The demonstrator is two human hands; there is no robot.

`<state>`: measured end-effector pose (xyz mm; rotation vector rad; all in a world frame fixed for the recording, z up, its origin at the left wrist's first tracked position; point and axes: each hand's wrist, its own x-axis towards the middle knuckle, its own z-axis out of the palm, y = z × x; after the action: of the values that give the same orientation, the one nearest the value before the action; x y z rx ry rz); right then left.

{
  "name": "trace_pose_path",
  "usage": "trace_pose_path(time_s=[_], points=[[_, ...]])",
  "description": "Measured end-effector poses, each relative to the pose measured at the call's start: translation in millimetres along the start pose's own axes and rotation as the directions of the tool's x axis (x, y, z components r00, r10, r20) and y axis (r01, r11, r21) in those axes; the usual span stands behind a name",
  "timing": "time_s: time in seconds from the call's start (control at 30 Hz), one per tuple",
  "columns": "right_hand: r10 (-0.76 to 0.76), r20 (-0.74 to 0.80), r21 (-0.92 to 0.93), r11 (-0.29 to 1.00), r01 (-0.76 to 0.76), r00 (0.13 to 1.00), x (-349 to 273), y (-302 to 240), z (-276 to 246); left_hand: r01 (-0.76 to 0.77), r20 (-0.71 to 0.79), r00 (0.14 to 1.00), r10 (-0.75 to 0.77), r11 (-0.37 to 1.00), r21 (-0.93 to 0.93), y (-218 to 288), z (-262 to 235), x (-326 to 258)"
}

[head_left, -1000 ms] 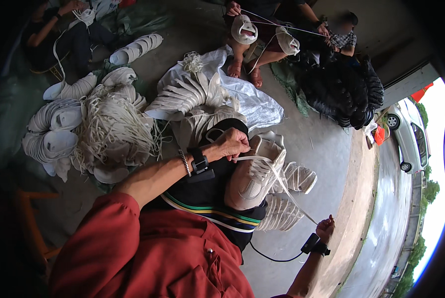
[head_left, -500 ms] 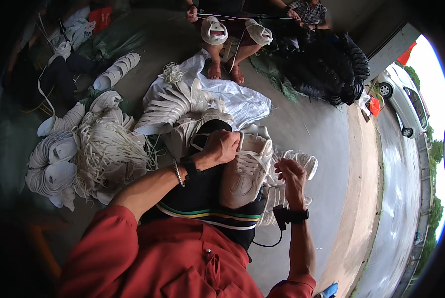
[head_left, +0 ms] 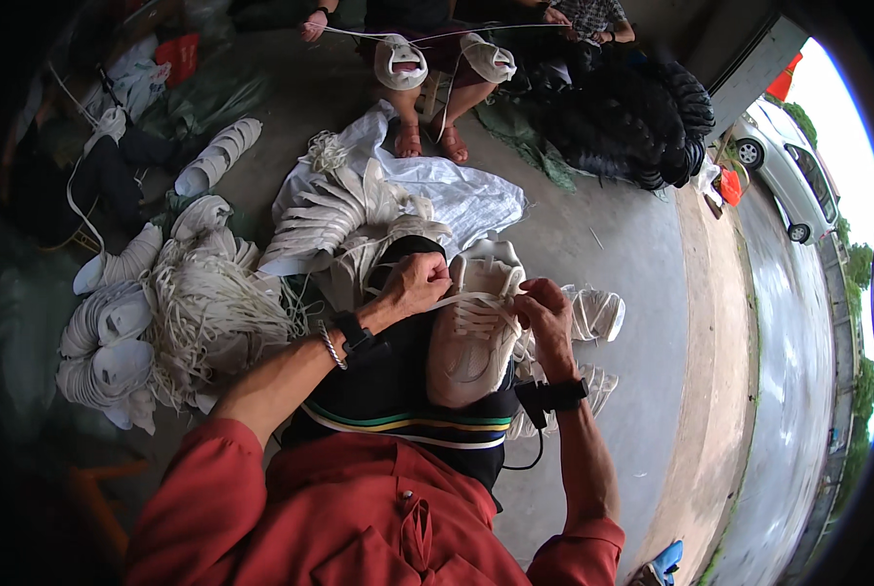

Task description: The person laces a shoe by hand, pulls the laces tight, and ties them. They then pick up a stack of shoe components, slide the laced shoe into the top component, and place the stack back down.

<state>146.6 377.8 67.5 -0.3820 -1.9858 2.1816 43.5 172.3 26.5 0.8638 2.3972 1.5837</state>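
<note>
A white shoe upper (head_left: pixel 476 322) lies on my lap, toe pointing away from me. My left hand (head_left: pixel 415 283) is closed on a white lace (head_left: pixel 461 298) at the upper's left side. On the right side, my right hand (head_left: pixel 546 314) pinches the same lace at the eyelets. Both wrists carry black bands. More white uppers (head_left: pixel 593 317) lie on the ground just right of my right hand.
A heap of loose white laces (head_left: pixel 208 313) and stacked white uppers (head_left: pixel 105 352) lie to my left. More uppers rest on a white sack (head_left: pixel 457 190) ahead. Other people (head_left: pixel 437 59) sit opposite lacing shoes. A pile of black material (head_left: pixel 632 117) and parked cars (head_left: pixel 798 176) are to the right.
My right hand, stretched far out to the lower right with the lace pulled long a second ago, has come back to the shoe's eyelets. My left hand stayed at the shoe.
</note>
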Motion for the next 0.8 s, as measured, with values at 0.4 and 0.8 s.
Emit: trace_pose_path(time_s=[0.4,0.8], points=[[-0.071,0.443,-0.722,0.563,0.402,0.894,24.8,-47.1,7.9,-0.397,0.151,0.917,0.369,0.806,0.440,31.8,-21.1,5.8],[-0.157,0.457,-0.754,0.454,0.475,0.876,17.7,-41.5,3.5,-0.278,0.384,0.922,0.042,0.763,0.584,45.4,-16.3,21.2]])
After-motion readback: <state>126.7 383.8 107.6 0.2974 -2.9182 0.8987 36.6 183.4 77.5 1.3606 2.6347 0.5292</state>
